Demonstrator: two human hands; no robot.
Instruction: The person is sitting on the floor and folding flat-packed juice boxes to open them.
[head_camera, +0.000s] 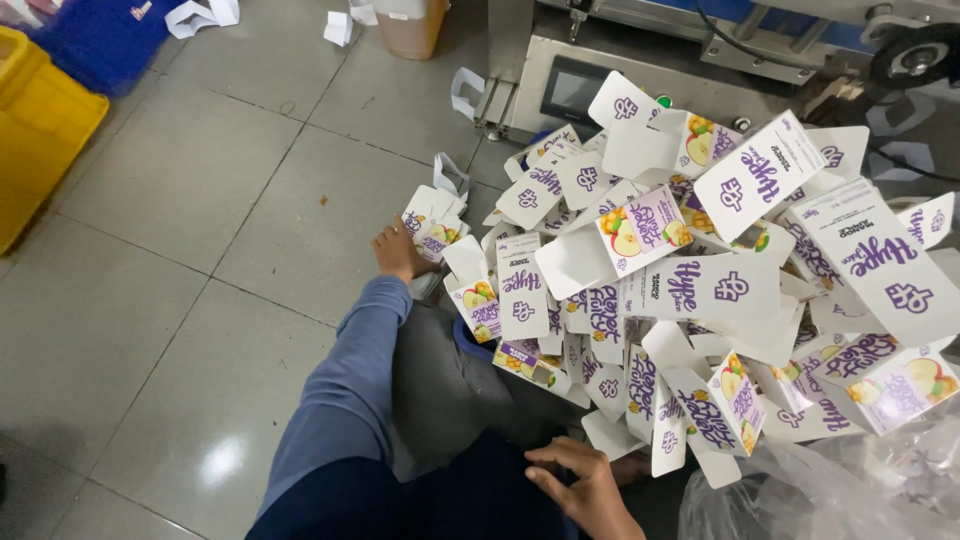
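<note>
Grey floor tiles (200, 260) run under a big heap of small white and purple cartons (700, 290), most of them unfolded, spilling out from the foot of a metal machine (560, 80). The left hand (397, 252), at the end of a blue sleeve (345, 380), reaches out to the heap's left edge and rests on a small cluster of cartons (432, 228) lying on the floor; its fingers curl onto them, though whether they grip cannot be told. The right hand (585, 485) hangs low near the lap with fingers loosely apart, holding nothing, just beside a clear plastic bag (820, 490). To gather well, it seems wise to pinch the loose cartons flat together and draw from the edge, so the pile above does not slide.
</note>
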